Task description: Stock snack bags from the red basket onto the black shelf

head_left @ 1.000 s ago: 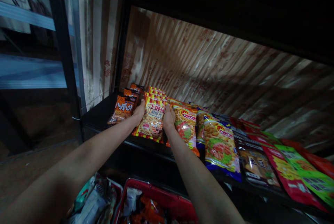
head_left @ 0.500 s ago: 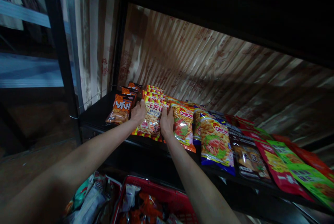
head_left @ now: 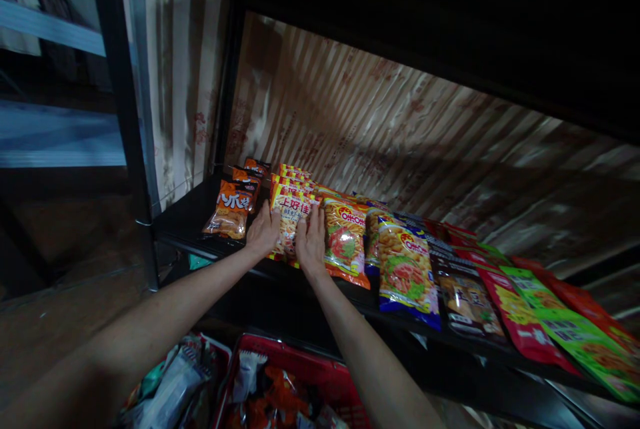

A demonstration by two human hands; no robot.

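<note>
A yellow and red bag of prawn crackers point(head_left: 289, 215) stands at the front of its row on the black shelf. My left hand point(head_left: 263, 232) lies along the left side of this bag, fingers stretched forward and the thumb at its front edge. Against the right side rests my right hand point(head_left: 311, 242), its fingers straight and pointing up, the thumb over the bag's front. Both hands are open, with the bag between their palms. More yellow and red bags point(head_left: 295, 172) are lined up behind it. The fingertips on the far side are partly hidden.
Orange snack bags point(head_left: 230, 209) stand to the left. Rightward come an orange-edged bag point(head_left: 345, 239), a blue-edged bag point(head_left: 407, 272), a brown bag point(head_left: 467, 299) and green bags point(head_left: 585, 342). Below the shelf point(head_left: 185, 232) are a red basket point(head_left: 320, 369) of packets and another container.
My hands have slid lower along the sides of the prawn cracker bag, and my fingers lie flatter. The bag stands slightly farther back and more upright.
</note>
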